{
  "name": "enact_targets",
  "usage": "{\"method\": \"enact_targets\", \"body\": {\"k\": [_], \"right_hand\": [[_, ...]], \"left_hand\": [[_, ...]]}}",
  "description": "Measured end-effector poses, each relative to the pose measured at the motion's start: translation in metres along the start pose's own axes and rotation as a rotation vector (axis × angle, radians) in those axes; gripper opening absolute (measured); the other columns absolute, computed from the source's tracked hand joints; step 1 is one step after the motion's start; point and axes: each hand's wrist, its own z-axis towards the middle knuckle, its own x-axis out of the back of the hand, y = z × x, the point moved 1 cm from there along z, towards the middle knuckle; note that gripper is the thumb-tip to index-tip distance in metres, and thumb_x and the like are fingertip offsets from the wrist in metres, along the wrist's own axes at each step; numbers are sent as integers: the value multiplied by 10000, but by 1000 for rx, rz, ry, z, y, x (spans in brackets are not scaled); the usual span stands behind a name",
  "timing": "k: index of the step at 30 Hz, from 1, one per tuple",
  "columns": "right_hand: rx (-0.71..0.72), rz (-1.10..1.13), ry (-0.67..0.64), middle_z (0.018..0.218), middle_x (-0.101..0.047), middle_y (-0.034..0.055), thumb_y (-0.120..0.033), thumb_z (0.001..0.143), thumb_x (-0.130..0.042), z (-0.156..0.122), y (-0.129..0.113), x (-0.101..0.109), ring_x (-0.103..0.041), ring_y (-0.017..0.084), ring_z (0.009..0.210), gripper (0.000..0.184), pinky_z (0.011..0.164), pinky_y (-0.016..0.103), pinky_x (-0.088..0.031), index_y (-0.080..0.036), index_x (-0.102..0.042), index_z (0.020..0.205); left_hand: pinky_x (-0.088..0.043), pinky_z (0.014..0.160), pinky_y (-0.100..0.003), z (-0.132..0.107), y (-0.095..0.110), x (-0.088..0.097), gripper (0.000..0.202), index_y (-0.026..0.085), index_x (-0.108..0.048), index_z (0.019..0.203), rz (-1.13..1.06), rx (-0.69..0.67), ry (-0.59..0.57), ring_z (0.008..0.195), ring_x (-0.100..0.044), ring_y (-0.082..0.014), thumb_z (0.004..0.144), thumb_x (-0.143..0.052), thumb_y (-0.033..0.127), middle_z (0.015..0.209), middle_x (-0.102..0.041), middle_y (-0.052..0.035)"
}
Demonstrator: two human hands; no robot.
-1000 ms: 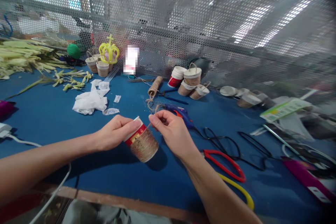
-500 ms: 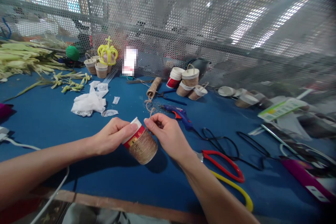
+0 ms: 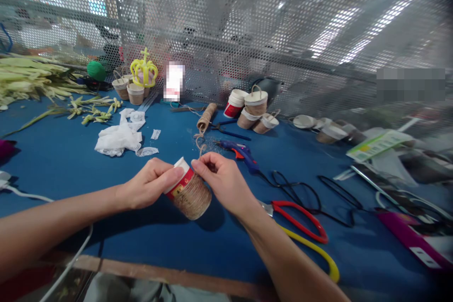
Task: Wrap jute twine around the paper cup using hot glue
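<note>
A paper cup [image 3: 193, 198], red and white at the rim end and wound with brown twine over its lower part, is tilted above the blue table. My left hand [image 3: 150, 183] grips it by the rim, thumb on the outside. At the cup's far side my right hand [image 3: 221, 180] pinches the twine [image 3: 201, 147] close to the windings. That strand runs back to a twine roll [image 3: 206, 116] lying on its side. Just right of the strand lies a blue glue gun [image 3: 244, 155], and scissors [image 3: 300, 221] with red and yellow handles rest by my right forearm.
Twine-wrapped cups [image 3: 255, 104] stand at the back beside a stack of red-and-white cups [image 3: 235, 103]. Dark pliers [image 3: 230, 131] lie near the roll. White lace [image 3: 118, 139] and corn husks [image 3: 33, 78] are on the left. A black cord [image 3: 300, 188] loops at right, near a purple power strip [image 3: 412, 240].
Both hands hold nearly the same pose on the cup and twine. The cup is turned very slightly, and the whole view has shifted a little.
</note>
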Motion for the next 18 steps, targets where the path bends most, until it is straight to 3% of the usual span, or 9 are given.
{"method": "enact_targets", "body": {"k": [11, 15, 18], "right_hand": [[-21, 15, -15, 588, -507, -17, -380, 761, -527, 3, 1, 0, -439, 92, 538, 256, 510, 217, -360, -146, -541, 660], [-72, 36, 36, 657, -574, 22, -451, 763, -511, 7, 8, 9, -489, 106, 552, 329, 501, 228, -400, -130, -580, 736], [-70, 121, -72, 823, -627, 71, -481, 791, -457, 7, 7, 16, -578, 149, 709, 379, 584, 254, -466, -131, -585, 859]], "left_hand": [[-231, 389, -185, 2, -1, -1, 455, 151, -359, 464, -33, 5, 11, 422, -261, -55, 835, -350, 414, 445, -336, 41], [-289, 428, -189, 3, -2, 1, 459, 134, -463, 517, -40, -19, 89, 447, -322, -67, 845, -326, 425, 479, -420, 24], [-356, 509, -197, 4, -4, 3, 426, 128, -545, 630, -38, -27, 168, 521, -414, -88, 849, -328, 422, 585, -524, 1]]}}
